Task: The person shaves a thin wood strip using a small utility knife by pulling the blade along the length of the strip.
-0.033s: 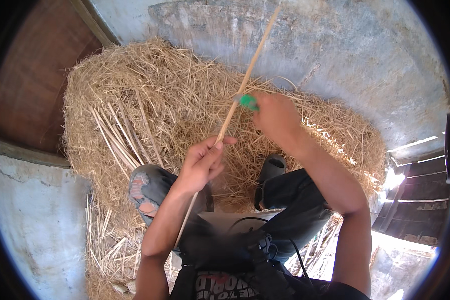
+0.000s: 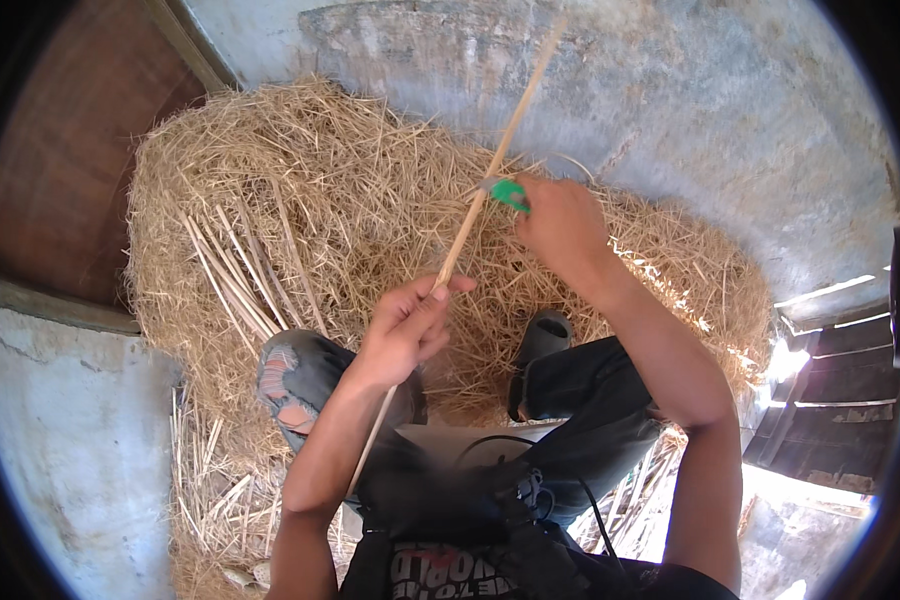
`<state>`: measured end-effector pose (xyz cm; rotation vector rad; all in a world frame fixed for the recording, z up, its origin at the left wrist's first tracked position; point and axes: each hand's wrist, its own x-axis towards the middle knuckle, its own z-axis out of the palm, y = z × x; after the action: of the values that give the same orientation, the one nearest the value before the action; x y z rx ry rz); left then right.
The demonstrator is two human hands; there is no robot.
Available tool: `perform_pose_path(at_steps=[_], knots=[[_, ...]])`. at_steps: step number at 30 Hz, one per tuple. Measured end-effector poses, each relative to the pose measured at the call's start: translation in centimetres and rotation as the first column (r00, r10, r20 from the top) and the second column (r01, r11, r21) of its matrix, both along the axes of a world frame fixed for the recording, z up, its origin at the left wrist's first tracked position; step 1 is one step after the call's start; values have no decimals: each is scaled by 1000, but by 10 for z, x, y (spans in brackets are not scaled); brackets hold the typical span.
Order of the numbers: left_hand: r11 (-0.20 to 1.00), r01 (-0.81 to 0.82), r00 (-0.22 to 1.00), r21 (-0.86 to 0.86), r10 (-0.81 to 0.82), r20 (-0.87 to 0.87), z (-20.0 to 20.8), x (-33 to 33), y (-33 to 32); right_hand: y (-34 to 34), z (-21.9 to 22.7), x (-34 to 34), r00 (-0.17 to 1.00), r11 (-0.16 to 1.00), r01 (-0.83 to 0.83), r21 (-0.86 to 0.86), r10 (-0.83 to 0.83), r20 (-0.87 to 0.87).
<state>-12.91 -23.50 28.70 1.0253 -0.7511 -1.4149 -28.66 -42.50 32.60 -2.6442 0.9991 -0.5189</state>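
A long, thin strip of pale wood, perhaps bamboo (image 2: 467,228), slants up and away from me toward the wall. My left hand (image 2: 407,330) is closed around its lower part, thumb on top, and the tail runs down along my left forearm. In my right hand (image 2: 568,235) is a green-handled knife (image 2: 510,195). Its grey blade touches or lies right at the strip, well above my left hand. The fingers gripping the handle are partly hidden behind the back of that hand.
Loose straw and shavings (image 2: 320,160) are heaped in front of me against a grey wall (image 2: 690,90). Several pale sticks (image 2: 232,270) lie by my left knee. A dark sandal (image 2: 545,335) shows ahead, and dark slats (image 2: 840,400) stand at the right.
My right hand and the knife have shifted slightly up along the strip, away from me. The left hand keeps its hold in nearly the same place.
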Motion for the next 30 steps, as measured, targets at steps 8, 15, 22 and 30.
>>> perform_pose_path(at_steps=[8, 15, 22, 30], knots=[[1000, -15, 999, 26, 14, 31, 1, -1, 0, 20, -5, 5, 994, 998, -46, 43, 50, -92], [1000, 24, 999, 13, -24, 33, -4, 2, 2, 26, -5, 1, 993, 994, -12, 104, 25, -116], [1000, 4, 998, -13, -3, 65, -3, 2, 0, 20, 2, 0, 997, 998, -33, 61, 37, -67], [1000, 5, 998, -22, -4, 60, -5, 4, 0, 16, 9, 5, 997, 994, -13, 110, 22, -80]])
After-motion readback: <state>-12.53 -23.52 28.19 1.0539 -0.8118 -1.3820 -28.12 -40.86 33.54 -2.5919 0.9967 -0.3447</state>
